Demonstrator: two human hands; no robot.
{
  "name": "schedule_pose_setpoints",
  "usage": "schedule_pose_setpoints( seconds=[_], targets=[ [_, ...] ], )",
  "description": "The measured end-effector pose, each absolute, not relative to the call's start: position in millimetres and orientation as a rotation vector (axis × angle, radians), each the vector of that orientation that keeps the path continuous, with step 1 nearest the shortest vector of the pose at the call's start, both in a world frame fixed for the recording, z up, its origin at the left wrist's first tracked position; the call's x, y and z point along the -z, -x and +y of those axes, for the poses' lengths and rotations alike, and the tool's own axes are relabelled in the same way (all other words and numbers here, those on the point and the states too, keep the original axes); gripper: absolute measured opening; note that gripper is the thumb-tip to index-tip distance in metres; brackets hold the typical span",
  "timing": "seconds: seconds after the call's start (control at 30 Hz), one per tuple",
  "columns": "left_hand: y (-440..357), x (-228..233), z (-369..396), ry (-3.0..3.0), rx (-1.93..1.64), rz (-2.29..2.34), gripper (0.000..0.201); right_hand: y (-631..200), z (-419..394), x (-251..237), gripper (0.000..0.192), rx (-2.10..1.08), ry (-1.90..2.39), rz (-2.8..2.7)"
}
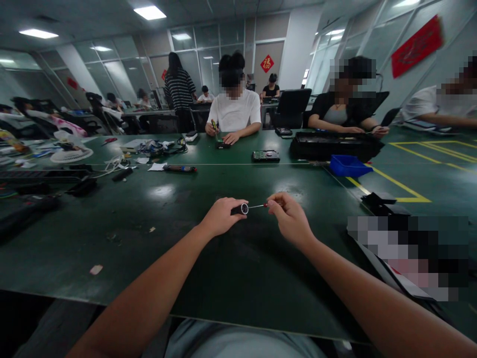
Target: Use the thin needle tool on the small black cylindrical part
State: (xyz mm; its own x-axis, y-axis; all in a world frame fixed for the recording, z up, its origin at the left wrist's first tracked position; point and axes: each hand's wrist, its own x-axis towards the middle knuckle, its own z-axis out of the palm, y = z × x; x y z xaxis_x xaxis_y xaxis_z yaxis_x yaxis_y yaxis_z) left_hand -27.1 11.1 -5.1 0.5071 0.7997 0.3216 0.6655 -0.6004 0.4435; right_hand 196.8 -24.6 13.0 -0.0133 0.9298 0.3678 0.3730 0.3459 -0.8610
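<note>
My left hand (220,215) grips a short black cylinder with a silver rim (241,209), held just above the green table (179,248). My right hand (288,215) pinches the red end of a thin metal bit (258,205), whose tip points into the cylinder's open end. Both hands hover over the middle of the table, close together, with my forearms stretched forward.
A blue tray (348,165) and a long black case (335,145) lie at the right. A circuit board (265,155), a screwdriver (180,168), cables and a white fan (70,151) sit farther back. Several people work across the table. A dark device lies at my right (378,201).
</note>
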Motion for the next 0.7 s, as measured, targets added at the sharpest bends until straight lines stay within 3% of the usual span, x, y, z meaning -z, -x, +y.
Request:
schedule_pose_setpoints(
  seconds=[0.17, 0.33, 0.5, 0.63, 0.7],
  targets=[
    [26.0, 4.6, 10.5, -2.494, -0.709, 1.22, 0.042, -196.6, -27.9, -17.2, 0.032, -0.651, 1.287, -1.62],
    [26.2, 0.8, 8.6, -2.46, -0.722, 1.236, 0.042, -196.4, -28.1, -12.7, 0.018, -0.66, 1.243, -1.595],
    [25.9, 0.8, 8.4, -2.455, -0.693, 1.256, 0.042, -196.1, -27.2, -10.9, 0.03, -0.692, 1.226, -1.601],
    [25.5, 0.9, 8.0, -2.444, -0.713, 1.239, 0.042, -195.6, -22.3, -8.7, 0.019, -0.746, 1.17, -1.458],
    [25.7, 0.1, 7.6, -2.434, -0.723, 1.243, 0.042, -195.8, -18.6, -6.7, 0.022, -0.809, 1.107, -1.376]
  ],
)
